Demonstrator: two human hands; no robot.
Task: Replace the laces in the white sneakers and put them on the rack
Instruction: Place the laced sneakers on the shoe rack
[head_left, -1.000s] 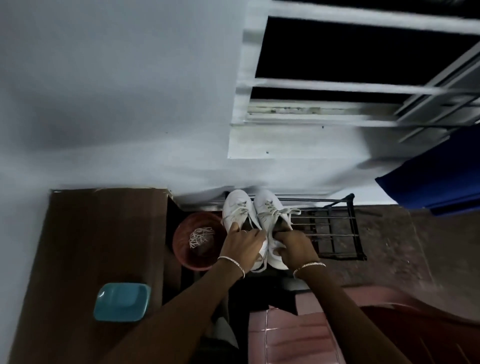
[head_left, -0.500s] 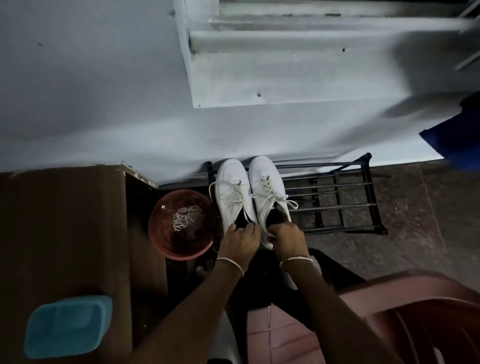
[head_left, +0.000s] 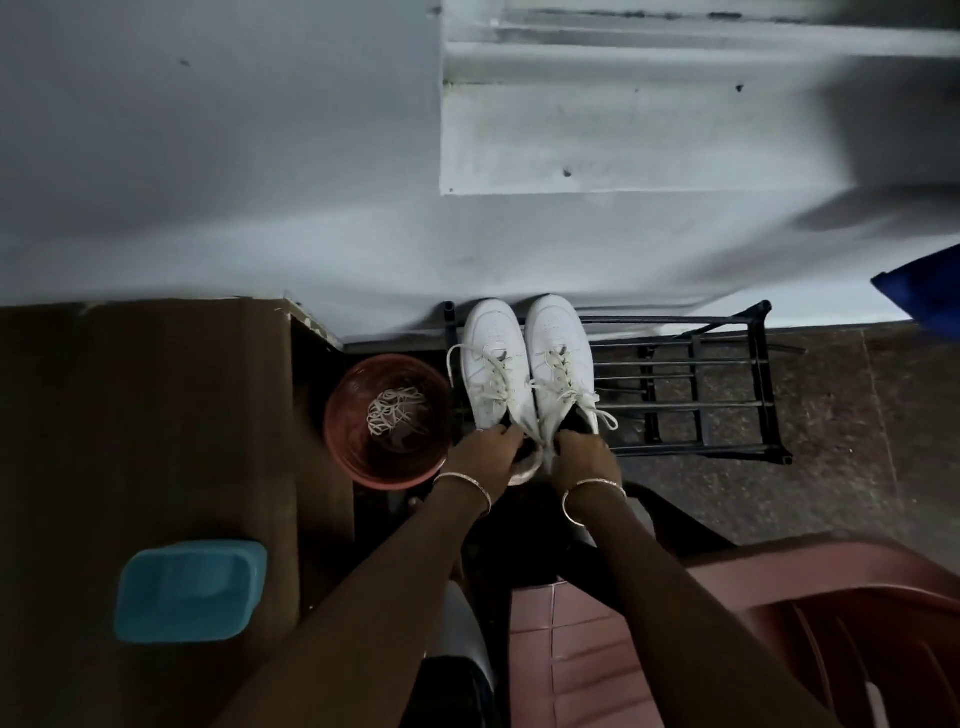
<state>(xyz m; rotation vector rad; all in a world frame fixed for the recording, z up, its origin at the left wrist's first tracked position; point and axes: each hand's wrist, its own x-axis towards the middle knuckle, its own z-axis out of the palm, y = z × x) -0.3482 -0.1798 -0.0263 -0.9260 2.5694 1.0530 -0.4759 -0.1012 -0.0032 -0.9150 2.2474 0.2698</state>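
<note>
Two white sneakers stand side by side, toes toward the wall, on the left end of a black metal rack (head_left: 727, 405). My left hand (head_left: 483, 454) grips the heel of the left sneaker (head_left: 491, 358). The heel of the right sneaker (head_left: 558, 353) is gripped by my right hand (head_left: 584, 460). Both shoes are laced with white laces whose loose ends hang over the sides. The heels are hidden under my fingers.
A red-brown bowl (head_left: 353, 447) left of the rack holds a tangle of white laces (head_left: 395, 410). Further left is a brown wooden surface (head_left: 145, 415) with a teal tray (head_left: 189, 590). A red plastic chair (head_left: 831, 634) is at lower right. The pale wall (head_left: 208, 182) rises just behind the rack.
Both hands have carried the sneakers forward so they sit further onto the rack near the wall. The camera has tilted down; the window has left the view.
</note>
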